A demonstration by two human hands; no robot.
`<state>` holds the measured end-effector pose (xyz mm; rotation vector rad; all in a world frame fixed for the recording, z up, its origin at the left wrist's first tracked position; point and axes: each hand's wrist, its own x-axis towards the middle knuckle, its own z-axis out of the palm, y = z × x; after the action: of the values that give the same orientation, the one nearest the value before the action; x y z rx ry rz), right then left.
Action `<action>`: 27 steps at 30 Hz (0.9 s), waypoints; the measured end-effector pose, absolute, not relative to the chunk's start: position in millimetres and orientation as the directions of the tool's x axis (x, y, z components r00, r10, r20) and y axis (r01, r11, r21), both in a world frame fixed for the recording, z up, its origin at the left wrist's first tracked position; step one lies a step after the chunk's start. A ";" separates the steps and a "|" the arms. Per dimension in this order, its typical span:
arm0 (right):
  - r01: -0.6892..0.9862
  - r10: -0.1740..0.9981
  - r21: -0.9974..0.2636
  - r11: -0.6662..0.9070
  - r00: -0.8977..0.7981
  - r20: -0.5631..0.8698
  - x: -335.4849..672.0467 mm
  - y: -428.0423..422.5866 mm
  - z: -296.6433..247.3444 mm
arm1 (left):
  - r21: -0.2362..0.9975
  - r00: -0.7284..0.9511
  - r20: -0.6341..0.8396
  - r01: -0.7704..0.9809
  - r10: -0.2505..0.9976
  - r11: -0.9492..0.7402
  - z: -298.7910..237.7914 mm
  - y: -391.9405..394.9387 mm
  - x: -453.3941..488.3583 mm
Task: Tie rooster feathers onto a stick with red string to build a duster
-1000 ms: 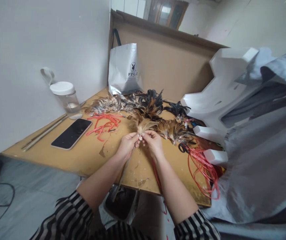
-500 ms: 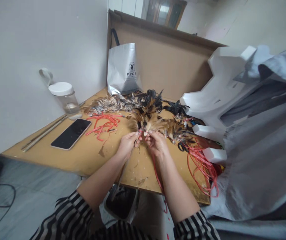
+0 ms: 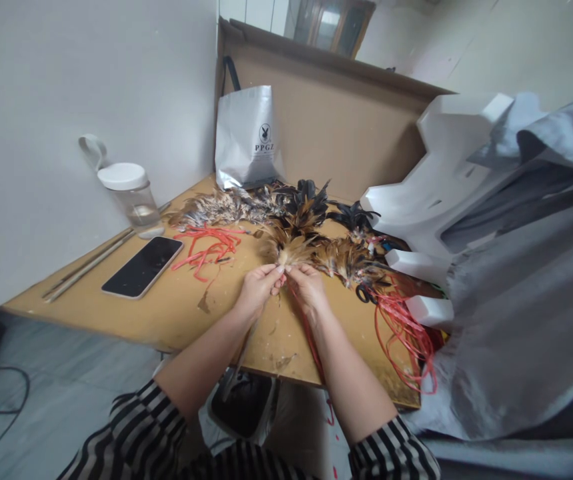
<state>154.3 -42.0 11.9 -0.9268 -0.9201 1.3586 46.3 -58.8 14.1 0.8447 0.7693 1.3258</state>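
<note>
Over the middle of the table, my left hand is closed around a thin stick that slants down toward me past the table edge. My right hand pinches the base of a tuft of brown and pale feathers, its fingertips meeting those of my left hand. Red plastic string runs down beneath my right hand and over the front edge. The exact point where feathers, stick and string meet is hidden by my fingers. Behind my hands lie dark feathers and a row of brown feather bunches.
To the left are a phone, two sticks, a lidded bottle and red string pieces. Black-handled scissors and tangled red string lie right, beside white foam. A silver bag stands behind.
My right hand has shifted left with its feather tuft, so the tuft now sits against the end at my left hand. My left hand has barely moved.
</note>
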 end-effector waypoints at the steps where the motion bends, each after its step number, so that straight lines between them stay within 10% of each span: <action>1: -0.356 1.000 -0.934 0.010 0.016 0.004 154.9 -41.6 11.3 | 0.870 0.099 0.000 -0.490 0.995 0.049 14.4 -59.0 46.4; 13: -0.362 1.000 -0.932 -0.010 0.022 -0.019 152.6 -45.3 15.7 | 0.884 0.072 0.034 -0.468 0.997 0.003 11.7 -57.0 46.6; 27: -0.256 0.900 -0.927 -0.275 -0.408 -0.154 154.7 -67.1 18.3 | 0.922 0.007 0.087 -0.380 0.996 -0.078 29.4 -71.3 17.8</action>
<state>154.7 -67.1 18.3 -0.9131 -1.1212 1.7948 17.8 -71.3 29.4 0.9861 0.8596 1.4114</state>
